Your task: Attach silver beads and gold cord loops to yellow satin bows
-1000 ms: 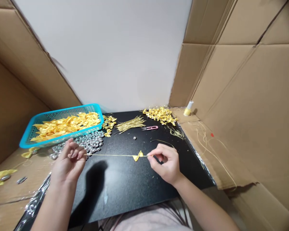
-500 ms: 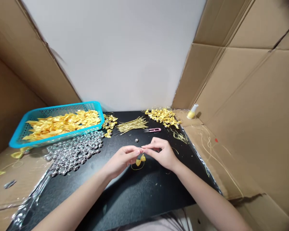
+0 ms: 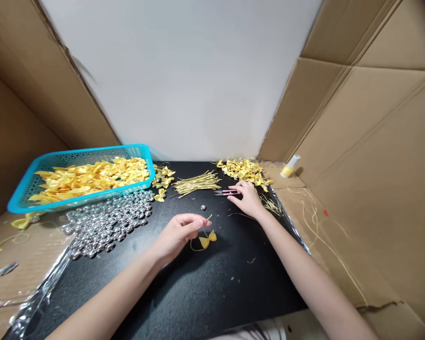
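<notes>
My left hand [image 3: 182, 233] is closed in a pinch on a thin yellow cord [image 3: 209, 217], whose short end sticks up past the fingertips. The cord loops down below the hand to a yellow ribbon bow [image 3: 208, 240] just over the black tabletop. My right hand [image 3: 247, 198] is at the pink-handled thread snips [image 3: 225, 192], its thumb and fingers apart on either side of the handle. The snips lie on the table, blades pointing left. A single silver bell-like bead [image 3: 203, 207] sits on the table beyond my left hand.
A blue basket [image 3: 81, 196] of yellow bows stands at the left, with many silver beads [image 3: 109, 222] before it. Gold twist ties [image 3: 197, 182] lie mid-table. Finished-looking bows [image 3: 244, 171] and cord scraps [image 3: 272, 206] are at the right. A thread spool [image 3: 290, 166] stands on cardboard.
My right hand has let go of the cord and moved right and away from me to the snips. My left hand still pinches the cord, and the bow hangs in nearly the same place.
</notes>
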`<state>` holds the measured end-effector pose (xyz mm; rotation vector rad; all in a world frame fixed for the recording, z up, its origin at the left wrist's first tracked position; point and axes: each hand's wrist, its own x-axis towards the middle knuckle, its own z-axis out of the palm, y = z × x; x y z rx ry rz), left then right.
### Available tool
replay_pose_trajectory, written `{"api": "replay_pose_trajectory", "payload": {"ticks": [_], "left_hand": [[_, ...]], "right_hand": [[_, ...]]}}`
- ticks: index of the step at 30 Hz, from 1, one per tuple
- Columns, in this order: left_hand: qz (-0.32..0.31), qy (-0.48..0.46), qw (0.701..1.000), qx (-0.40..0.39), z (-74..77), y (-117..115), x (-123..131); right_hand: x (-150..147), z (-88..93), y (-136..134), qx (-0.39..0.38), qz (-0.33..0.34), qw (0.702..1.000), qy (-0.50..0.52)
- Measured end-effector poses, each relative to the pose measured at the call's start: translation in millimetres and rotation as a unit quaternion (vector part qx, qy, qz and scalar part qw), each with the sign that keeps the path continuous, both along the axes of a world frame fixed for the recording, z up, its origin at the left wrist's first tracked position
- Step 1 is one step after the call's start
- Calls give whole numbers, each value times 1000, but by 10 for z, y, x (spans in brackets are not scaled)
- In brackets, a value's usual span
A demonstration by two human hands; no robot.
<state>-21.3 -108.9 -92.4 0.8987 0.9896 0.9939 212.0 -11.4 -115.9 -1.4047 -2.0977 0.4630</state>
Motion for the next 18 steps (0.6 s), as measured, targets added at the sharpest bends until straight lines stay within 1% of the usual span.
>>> {"api": "replay_pose_trajectory", "payload": {"ticks": [2, 4, 8, 11, 13, 14, 16, 18], "left_hand": [[1, 2, 1000, 14, 66, -4, 1], [-2, 2, 1000, 27, 140, -9, 7], [-13, -2, 999, 47, 271, -6, 34], [-19, -4, 998, 53, 359, 27, 53], [-17, -7, 998, 59, 433, 78, 60], [-14, -9, 998, 63, 478, 115, 63], [-8, -23, 997, 72, 582, 206, 72], [-8, -53, 995, 85, 697, 312, 90]], "right_hand": [[21, -47, 163, -2, -4, 1000, -29], [14, -88, 247, -9, 4, 999, -48], [-20, -132, 263, -17, 16, 998, -53], [6, -114, 249, -18, 15, 999, -26], [49, -43, 251, -17, 11, 1000, 9], [70, 22, 252, -17, 11, 999, 31], [93, 214, 236, -18, 23, 996, 80], [78, 469, 179, -8, 47, 991, 126]]}}
